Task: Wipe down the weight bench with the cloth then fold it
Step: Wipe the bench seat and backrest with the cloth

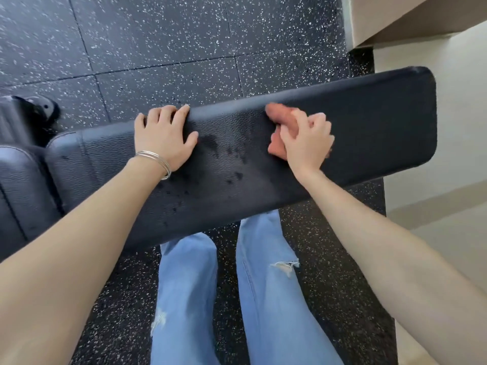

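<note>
Speckled black floor point(158, 35) all round, bench point(369, 122) running across it. Left hand point(164, 135) lies spread flat on the pad, fingertips at the far edge, likely bracing the bench so it holds steady under the rubbing. Wet spots point(232, 159) sit mid-pad, between the hands, not yet wiped. Right hand point(305, 143) is curled round the cloth point(276, 114), bunched into a wad and pressed down by the far edge, toward the right end. Wiping's under way, I'd say; folding comes later.
</note>
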`<state>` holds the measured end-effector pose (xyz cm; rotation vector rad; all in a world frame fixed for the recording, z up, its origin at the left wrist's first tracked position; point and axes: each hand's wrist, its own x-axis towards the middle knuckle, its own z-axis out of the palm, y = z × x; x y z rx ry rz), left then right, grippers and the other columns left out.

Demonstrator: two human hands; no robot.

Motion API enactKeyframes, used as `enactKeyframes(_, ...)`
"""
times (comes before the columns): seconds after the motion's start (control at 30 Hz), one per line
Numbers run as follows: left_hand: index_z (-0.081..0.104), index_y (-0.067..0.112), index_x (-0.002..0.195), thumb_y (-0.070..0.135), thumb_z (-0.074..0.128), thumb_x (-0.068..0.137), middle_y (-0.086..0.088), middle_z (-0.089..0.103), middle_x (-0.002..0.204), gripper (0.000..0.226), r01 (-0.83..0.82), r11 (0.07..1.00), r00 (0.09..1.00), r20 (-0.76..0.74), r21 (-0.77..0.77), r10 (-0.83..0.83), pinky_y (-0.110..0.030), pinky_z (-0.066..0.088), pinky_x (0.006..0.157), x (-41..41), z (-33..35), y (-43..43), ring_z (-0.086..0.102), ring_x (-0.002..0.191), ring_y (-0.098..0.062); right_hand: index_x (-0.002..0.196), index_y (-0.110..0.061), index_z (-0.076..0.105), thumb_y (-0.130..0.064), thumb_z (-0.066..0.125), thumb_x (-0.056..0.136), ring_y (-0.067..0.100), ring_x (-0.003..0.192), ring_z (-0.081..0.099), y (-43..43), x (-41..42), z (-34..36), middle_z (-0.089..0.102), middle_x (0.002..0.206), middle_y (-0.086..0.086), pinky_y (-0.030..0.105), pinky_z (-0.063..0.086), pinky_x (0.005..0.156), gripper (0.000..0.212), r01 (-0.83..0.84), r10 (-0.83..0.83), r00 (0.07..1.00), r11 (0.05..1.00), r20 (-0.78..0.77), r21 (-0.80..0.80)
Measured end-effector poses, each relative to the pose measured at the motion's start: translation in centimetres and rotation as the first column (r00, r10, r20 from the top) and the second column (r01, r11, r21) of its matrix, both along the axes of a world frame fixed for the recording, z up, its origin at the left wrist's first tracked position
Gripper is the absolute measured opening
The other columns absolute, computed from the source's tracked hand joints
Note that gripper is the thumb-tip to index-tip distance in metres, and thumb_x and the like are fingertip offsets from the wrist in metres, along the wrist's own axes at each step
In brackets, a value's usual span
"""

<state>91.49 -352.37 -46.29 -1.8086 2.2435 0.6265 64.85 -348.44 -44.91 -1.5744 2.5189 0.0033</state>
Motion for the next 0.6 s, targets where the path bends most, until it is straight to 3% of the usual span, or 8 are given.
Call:
enactKeyframes(0.07,0.03,0.023,0.145,0.05,0.039,0.091,-0.009,0.04,0.143,0.06,0.017,1.0,1.0,-0.001,0.004,-0.017,-0.052,0.023,0.109,0.8,-0.2,0.0,0.035,0.129,-0.034,0.113,-0.03,0.056,-0.05,0.053,0.086,0.031,0.106,0.046,-3.5,1.9,-0.6,0.049,0.115,0.007,0.044,0.039,0.084,0.034,0.221,-0.222,0.975,0.975,-0.033,-0.02)
enactKeyframes(0.13,0.029,0.024,0.145,0.051,0.038,0.091,-0.009,0.04,0.142,0.061,0.022,1.0,1.0,0.005,0.011,-0.023,-0.052,0.024,0.108,1.6,-0.3,0.0,0.035,0.128,-0.034,0.115,-0.031,0.054,-0.051,0.051,0.087,0.03,0.11,0.044,-6.4,4.9,-0.9,0.047,0.122,0.007,0.046,0.037,0.087,0.035,0.224,-0.224,0.973,0.974,-0.047,-0.017)
enactKeyframes(0.27,0.027,0.024,0.146,0.052,0.038,0.091,-0.009,0.038,0.143,0.062,0.036,0.999,0.999,-0.005,0.01,-0.036,-0.052,0.022,0.11,2.7,-0.1,0.0,0.034,0.13,-0.034,0.111,-0.03,0.056,-0.049,0.049,0.084,0.029,0.106,0.046,-6.0,10.5,-1.0,0.05,0.115,0.006,0.041,0.035,0.08,0.033,-0.144,0.146,0.982,0.989,-0.117,0.03)
enactKeyframes(0.43,0.025,0.023,0.147,0.051,0.038,0.091,-0.009,0.034,0.147,0.064,0.061,0.998,0.998,-0.024,0.01,-0.06,-0.052,0.019,0.112,3.6,0.0,0.4,0.029,0.134,-0.033,0.104,-0.021,0.065,-0.038,0.064,0.074,0.033,0.085,0.053,2.7,8.0,-0.1,0.057,0.094,0.012,0.041,0.041,0.068,0.034,-0.503,0.503,0.864,0.863,-0.016,-0.04)
enactKeyframes(0.5,0.024,0.023,0.147,0.051,0.039,0.091,-0.009,0.032,0.149,0.064,0.051,0.999,0.998,-0.031,0.003,-0.051,-0.052,0.018,0.112,4.1,-0.1,0.6,0.027,0.135,-0.032,0.102,-0.022,0.066,-0.036,0.066,0.075,0.033,0.085,0.052,5.5,5.0,0.0,0.055,0.094,0.012,0.042,0.04,0.072,0.031,-0.423,0.423,0.906,0.906,-0.015,-0.025)
enactKeyframes(0.6,0.025,0.024,0.147,0.051,0.04,0.09,-0.008,0.03,0.151,0.064,0.054,0.998,0.998,-0.034,-0.018,-0.054,-0.051,0.018,0.113,5.0,-0.2,1.2,0.025,0.137,-0.032,0.112,-0.026,0.061,-0.041,0.06,0.083,0.034,0.097,0.049,6.8,2.1,-0.2,0.052,0.105,0.011,0.043,0.039,0.08,0.033,0.058,-0.057,0.997,0.998,-0.048,0.003)
